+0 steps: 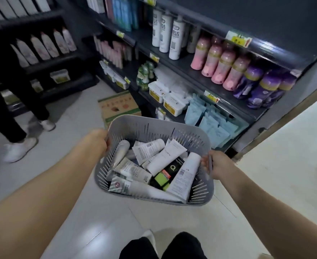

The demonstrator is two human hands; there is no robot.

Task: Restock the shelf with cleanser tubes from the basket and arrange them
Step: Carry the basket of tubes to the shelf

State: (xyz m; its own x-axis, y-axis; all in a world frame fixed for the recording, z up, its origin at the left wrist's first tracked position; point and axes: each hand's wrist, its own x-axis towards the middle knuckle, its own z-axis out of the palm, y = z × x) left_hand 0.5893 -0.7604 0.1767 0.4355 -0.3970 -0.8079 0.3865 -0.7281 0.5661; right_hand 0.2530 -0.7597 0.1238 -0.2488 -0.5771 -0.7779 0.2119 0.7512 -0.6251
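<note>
Both hands are holding a grey slotted basket [144,124] out over a pale, glossy tiled floor [90,221]; the left hand [97,141] is curling round the basket's left rim and the right hand [217,164] is gripping the right rim, fingers hooked over the edge; cleanser tubes [165,157], mostly white, are lying jumbled inside between the two hands, with a black-and-green pack [168,174] wedged among them nearer the right hand; beyond the hands a dark shelving unit [191,75] is running away to the left, carrying white pump bottles [167,34], pink bottles [219,64] and purple bottles [262,86] above the right hand, and pale blue pouches [210,124] just past the basket's far right corner; a cardboard box [116,107] is sitting on the floor ahead of the left hand; well out to the left of that hand another person in white trainers [19,148] is standing, blurred; the left fingertips are hiding behind the rim; most print on the tubes is blurring beyond reading; the wearer's own dark-clad knees [172,245] are being cut off by the bottom edge.
</note>
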